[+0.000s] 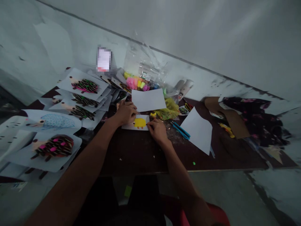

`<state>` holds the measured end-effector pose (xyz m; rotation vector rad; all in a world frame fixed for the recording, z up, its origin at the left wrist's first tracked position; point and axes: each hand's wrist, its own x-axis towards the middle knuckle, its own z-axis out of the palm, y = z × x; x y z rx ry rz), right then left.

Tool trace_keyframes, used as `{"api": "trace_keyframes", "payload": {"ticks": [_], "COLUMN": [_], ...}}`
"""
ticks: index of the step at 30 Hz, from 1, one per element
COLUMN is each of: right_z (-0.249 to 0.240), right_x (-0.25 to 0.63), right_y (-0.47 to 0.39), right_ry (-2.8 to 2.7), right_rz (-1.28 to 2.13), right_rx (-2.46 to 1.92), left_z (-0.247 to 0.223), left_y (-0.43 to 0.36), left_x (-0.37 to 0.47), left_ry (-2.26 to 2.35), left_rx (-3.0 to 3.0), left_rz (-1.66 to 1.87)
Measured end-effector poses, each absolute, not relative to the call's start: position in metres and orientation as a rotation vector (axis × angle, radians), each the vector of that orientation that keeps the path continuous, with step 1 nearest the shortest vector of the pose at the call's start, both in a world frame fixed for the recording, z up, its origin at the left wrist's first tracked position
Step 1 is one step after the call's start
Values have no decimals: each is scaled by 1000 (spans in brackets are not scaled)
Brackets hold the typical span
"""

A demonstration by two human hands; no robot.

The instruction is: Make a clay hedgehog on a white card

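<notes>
A white card [127, 126] with a yellow animal shape [140, 122] on it lies on the dark table in front of me. My left hand [126, 112] rests over the card's upper left corner, its fingers bent together; what is under them is hidden. At the card's right edge is my right hand [158, 128], thumb and forefinger pinched together on something too small to name. A blank white sheet [148, 99] lies just above the card.
Stacked hedgehog pictures [84, 86] cover the left side. Coloured clay packs [138, 83] and a yellow-green bag [169, 109] lie behind. Blue scissors [180, 130], a white sheet [198, 131] and dark flowered cloth [261, 121] are on the right.
</notes>
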<state>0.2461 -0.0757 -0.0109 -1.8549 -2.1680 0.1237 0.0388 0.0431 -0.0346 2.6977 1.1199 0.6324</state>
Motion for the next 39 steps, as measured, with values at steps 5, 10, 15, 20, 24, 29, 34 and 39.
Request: {"api": "trace_keyframes", "payload": {"ticks": [5,10,15,20,24,29,34,39], "right_z": [-12,-11,-11,-10,-8,-10,-12,-12], "right_x": [246,243,242,241,239,237,240,243], "right_y": [-79,-83,-84,-85,-85,-86,-87,-88], "right_ry": [-2189,-2197,-2217,-2261,-2290,-2316,-2256,-2276], "right_rz": [90,74,49,8,3,-28,-30,-9], "right_rx": [-1849,-1872,-1891,-1887,-1915,-1927,-1941,-1949], "left_z": [-29,-20,-18,-16,-10,-9,-13,-18], "left_y": [42,37,36,35,31,30,32,34], "left_x": [32,30,26,21,19,20,20,20], "left_ry": [1106,1119,1128,1096,1075,1071,1042,1061], "left_rx": [2679,2669,2677,2676,2666,2655,2672,2666], "left_rz": [463,448,389,306,164,70,127,145]}}
